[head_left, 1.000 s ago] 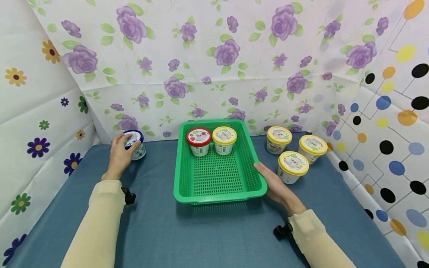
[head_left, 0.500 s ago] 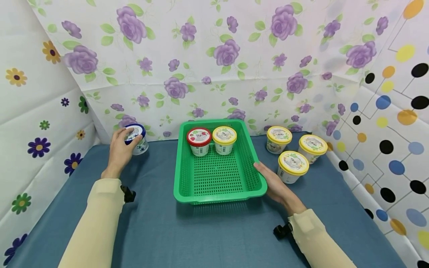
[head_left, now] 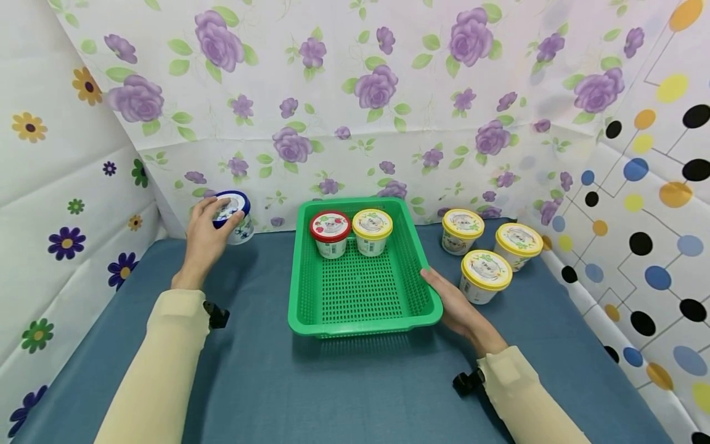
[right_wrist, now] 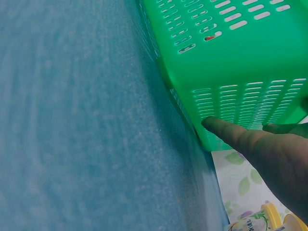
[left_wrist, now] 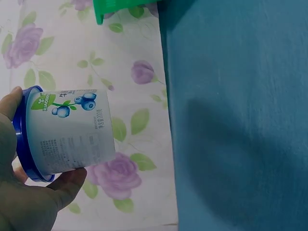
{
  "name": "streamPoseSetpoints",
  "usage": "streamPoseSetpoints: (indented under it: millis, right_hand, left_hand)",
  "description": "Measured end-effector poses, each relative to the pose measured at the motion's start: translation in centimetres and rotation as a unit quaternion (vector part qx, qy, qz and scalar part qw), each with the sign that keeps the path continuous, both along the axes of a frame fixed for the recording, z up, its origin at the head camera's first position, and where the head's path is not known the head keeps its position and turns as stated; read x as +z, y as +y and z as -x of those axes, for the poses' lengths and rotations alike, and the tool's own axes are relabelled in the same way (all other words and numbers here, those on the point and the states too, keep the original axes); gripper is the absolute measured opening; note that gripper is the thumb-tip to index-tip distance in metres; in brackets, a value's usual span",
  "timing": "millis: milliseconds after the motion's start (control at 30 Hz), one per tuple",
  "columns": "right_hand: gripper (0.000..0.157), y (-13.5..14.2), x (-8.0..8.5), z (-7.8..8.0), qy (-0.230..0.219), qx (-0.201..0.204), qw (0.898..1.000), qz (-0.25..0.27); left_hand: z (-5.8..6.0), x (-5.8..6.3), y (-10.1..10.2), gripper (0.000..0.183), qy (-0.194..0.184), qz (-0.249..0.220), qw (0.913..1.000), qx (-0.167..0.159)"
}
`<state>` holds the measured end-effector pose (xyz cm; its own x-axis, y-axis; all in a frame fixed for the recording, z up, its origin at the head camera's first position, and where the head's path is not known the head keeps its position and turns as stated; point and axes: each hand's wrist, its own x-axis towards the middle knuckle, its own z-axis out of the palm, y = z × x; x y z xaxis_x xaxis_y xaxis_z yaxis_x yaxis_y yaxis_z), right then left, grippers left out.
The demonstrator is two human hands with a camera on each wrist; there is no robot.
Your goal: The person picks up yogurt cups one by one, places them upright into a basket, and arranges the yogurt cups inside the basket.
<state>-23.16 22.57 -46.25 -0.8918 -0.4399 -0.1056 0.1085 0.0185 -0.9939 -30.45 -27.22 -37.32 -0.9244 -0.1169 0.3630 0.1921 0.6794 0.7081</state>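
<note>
A white yogurt cup (left_wrist: pixel 72 130) with a blue lid and blueberries printed on its side is in my left hand (head_left: pixel 203 237), at the back left. Fingers and thumb grip it around the lid, and it hangs tilted above the blue cloth. My right hand (head_left: pixel 452 302) holds the right side of a green basket (head_left: pixel 363 328), thumb on the rim; fingers (right_wrist: pixel 228 131) lie against the slotted outer wall in the right wrist view. Inside the basket, at its far end, a red-lidded cup (head_left: pixel 331 234) and a yellow-lidded cup (head_left: pixel 371 232) stand upright side by side.
Right of the basket stand three more yellow-lidded cups: one at the back (head_left: pixel 462 231), one at the right (head_left: pixel 518 245) and a nearer one (head_left: pixel 485 275) close to my right hand. A flowered sheet (head_left: pixel 333 92) rises behind the blue-covered table (head_left: pixel 344 394).
My left hand has raised the blue-lidded yogurt cup off the cloth and brought it slightly rightward and toward the back. The right hand, basket and other cups stay in place.
</note>
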Motion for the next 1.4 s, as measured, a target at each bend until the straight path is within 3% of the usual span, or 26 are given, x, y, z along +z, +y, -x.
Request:
streamPoseSetpoints:
  millis: [500, 967, 1400]
  right_hand:
    - [0.072, 0.0, 0.0, -0.1, 0.0, 0.0, 1.0, 0.003]
    - [0.072, 0.0, -0.1, 0.0, 0.001, 0.003, 1.0, 0.005]
    - [0.072, 0.0, 0.0, 0.1, 0.0, 0.008, 1.0, 0.009]
  left_hand:
    - [0.1, 1.8, 2.2, 0.069, 0.021, -0.003, 0.9993, -0.031]
    - [0.5, 3.0, 4.5, 0.062, 0.055, -0.011, 0.9948, -0.086]
    - [0.5, 4.4, 6.0, 0.06, 0.065, -0.019, 0.9926, -0.1]
